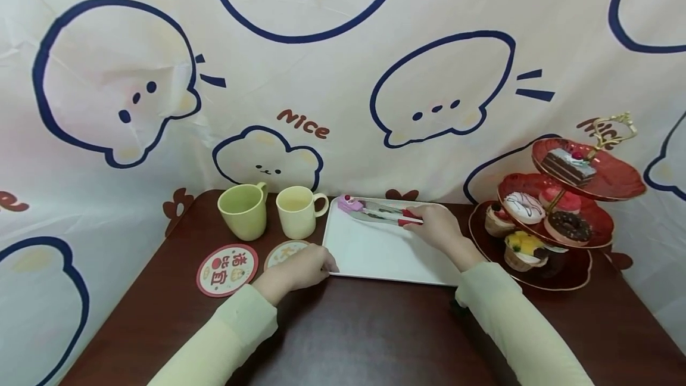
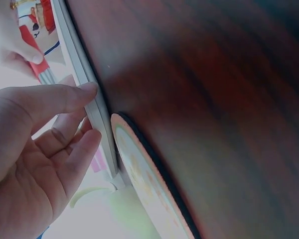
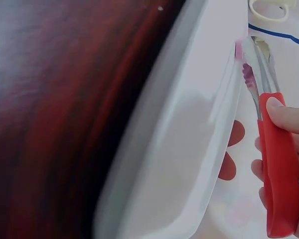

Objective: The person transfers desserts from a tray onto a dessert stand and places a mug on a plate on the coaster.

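Note:
My right hand (image 1: 436,228) grips red-handled metal tongs (image 3: 281,164) over the back of a white tray (image 1: 388,258). The tongs' tips are around a small pink-purple pastry (image 1: 349,203) with a red berry on top, at the tray's back left corner. Only a bit of the pastry shows beside the tips in the right wrist view. At the tray's front left corner, my left hand (image 1: 307,267) holds the rim between thumb and fingers (image 2: 84,149). A round coaster (image 2: 139,174) lies right by this hand, partly hidden under it in the head view.
Left of the tray stand a green mug (image 1: 243,213) and a cream mug (image 1: 296,213). A red-rimmed coaster (image 1: 227,270) lies in front of them. To the right, a three-tier red stand (image 1: 624,180) bears a cake slice, donuts and tarts. A printed cloth (image 1: 343,76) hangs behind the table.

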`<action>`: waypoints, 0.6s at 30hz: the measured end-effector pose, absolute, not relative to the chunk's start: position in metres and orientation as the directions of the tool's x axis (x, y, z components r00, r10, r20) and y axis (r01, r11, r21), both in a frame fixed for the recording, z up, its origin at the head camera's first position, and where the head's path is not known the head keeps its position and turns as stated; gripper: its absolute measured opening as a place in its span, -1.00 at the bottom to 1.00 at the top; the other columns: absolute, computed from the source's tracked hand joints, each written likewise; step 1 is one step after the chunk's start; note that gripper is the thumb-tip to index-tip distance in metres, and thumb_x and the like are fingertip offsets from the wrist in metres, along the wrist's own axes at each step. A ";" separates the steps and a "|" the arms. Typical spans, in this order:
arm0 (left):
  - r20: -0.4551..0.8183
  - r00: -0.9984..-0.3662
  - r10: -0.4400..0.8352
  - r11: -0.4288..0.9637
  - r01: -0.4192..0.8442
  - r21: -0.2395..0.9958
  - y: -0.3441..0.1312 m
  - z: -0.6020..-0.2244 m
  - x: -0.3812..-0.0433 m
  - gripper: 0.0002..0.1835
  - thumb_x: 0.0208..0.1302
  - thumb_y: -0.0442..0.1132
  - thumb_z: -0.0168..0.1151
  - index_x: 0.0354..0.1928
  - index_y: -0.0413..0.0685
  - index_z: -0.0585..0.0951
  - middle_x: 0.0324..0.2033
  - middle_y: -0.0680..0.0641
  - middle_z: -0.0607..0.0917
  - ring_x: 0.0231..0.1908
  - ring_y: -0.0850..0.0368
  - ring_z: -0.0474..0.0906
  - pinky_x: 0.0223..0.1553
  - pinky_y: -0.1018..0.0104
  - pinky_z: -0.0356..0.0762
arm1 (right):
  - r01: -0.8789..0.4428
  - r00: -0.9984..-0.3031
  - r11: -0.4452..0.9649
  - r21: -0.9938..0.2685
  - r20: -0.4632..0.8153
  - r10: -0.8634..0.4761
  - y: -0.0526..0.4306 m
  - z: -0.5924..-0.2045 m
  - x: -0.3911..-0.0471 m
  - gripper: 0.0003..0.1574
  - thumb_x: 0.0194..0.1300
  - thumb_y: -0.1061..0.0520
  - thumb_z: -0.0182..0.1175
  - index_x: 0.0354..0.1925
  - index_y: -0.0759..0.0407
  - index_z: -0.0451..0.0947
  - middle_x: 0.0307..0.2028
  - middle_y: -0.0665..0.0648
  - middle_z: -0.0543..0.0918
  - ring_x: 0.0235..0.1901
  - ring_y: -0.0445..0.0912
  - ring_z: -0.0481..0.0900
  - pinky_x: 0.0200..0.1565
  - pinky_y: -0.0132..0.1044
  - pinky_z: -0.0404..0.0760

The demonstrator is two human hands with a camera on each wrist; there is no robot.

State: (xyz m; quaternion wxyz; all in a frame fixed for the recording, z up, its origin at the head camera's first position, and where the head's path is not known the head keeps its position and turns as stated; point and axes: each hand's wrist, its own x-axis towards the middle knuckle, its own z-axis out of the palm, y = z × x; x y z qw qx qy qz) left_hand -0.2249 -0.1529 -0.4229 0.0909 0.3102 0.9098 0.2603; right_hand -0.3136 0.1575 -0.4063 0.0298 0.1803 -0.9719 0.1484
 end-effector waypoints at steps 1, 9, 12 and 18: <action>0.000 -0.788 0.616 0.669 0.523 0.528 -0.153 -0.424 -0.225 -0.77 0.17 -0.60 0.25 -0.27 -0.23 0.80 -0.32 -0.07 0.79 -0.24 0.11 0.70 -0.17 0.20 0.66 | -0.354 -0.935 0.891 -0.285 0.112 -0.336 0.159 -0.407 -0.311 -0.32 0.35 -0.04 0.37 0.33 0.19 0.53 0.23 0.32 0.59 0.19 0.24 0.53 0.12 0.15 0.53; 0.028 -0.780 0.625 0.663 0.550 0.507 -0.153 -0.421 -0.224 -0.77 0.14 -0.60 0.25 -0.29 -0.23 0.81 -0.33 -0.07 0.79 -0.23 0.10 0.70 -0.18 0.23 0.65 | -0.289 -0.956 0.902 -0.322 0.053 -0.287 0.147 -0.404 -0.301 -0.26 0.30 -0.14 0.40 0.34 0.14 0.55 0.18 0.33 0.63 0.02 0.17 0.60 -0.18 -0.04 0.56; 0.026 -0.782 0.623 0.666 0.547 0.508 -0.153 -0.421 -0.223 -0.77 0.14 -0.60 0.25 -0.28 -0.24 0.81 -0.32 -0.07 0.80 -0.22 0.09 0.70 -0.17 0.24 0.64 | -0.278 -0.958 0.901 -0.333 0.026 -0.286 0.137 -0.405 -0.300 -0.23 0.29 -0.18 0.40 0.34 0.15 0.55 0.12 0.33 0.67 -0.06 0.14 0.62 -0.23 -0.09 0.54; 0.025 -0.783 0.621 0.664 0.543 0.514 -0.153 -0.422 -0.224 -0.76 0.15 -0.61 0.25 -0.27 -0.24 0.81 -0.32 -0.06 0.80 -0.22 0.11 0.70 -0.18 0.28 0.64 | -0.277 -0.959 0.899 -0.339 0.042 -0.280 0.121 -0.409 -0.298 -0.22 0.27 -0.21 0.41 0.31 0.16 0.58 0.12 0.29 0.68 -0.04 0.13 0.65 -0.19 -0.04 0.59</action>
